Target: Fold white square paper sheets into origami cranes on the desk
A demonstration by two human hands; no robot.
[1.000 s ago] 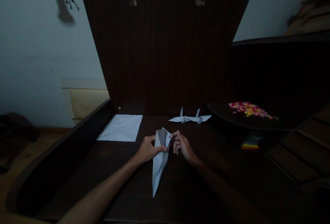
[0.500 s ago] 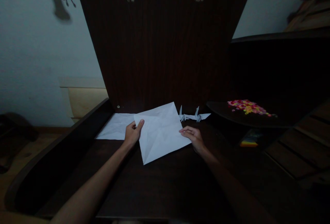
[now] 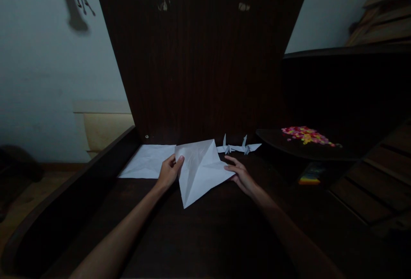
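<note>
A creased white sheet of paper (image 3: 201,172) is held above the dark desk, bent along its diagonal fold lines. My left hand (image 3: 169,171) pinches its left corner, thumb on top. At the right corner, my right hand (image 3: 242,176) grips the paper between thumb and fingers, with one finger raised off it. Just behind the sheet, two folded white paper cranes (image 3: 246,147) stand in a row, the left one partly covered by the sheet. Another white paper (image 3: 143,162) lies flat to the left, its right end hidden by my left hand and the held sheet.
A dark desk (image 3: 180,240) spreads beneath my hands, with a raised side panel (image 3: 73,197) on the left and a tall back panel (image 3: 199,56). On a corner shelf (image 3: 272,139) to the right lies a heap of small pink, red and yellow pieces (image 3: 306,135).
The sheet has bent from nearly flat into a peaked shape along its creases. My hands have come slightly closer together, the left one moving right.
</note>
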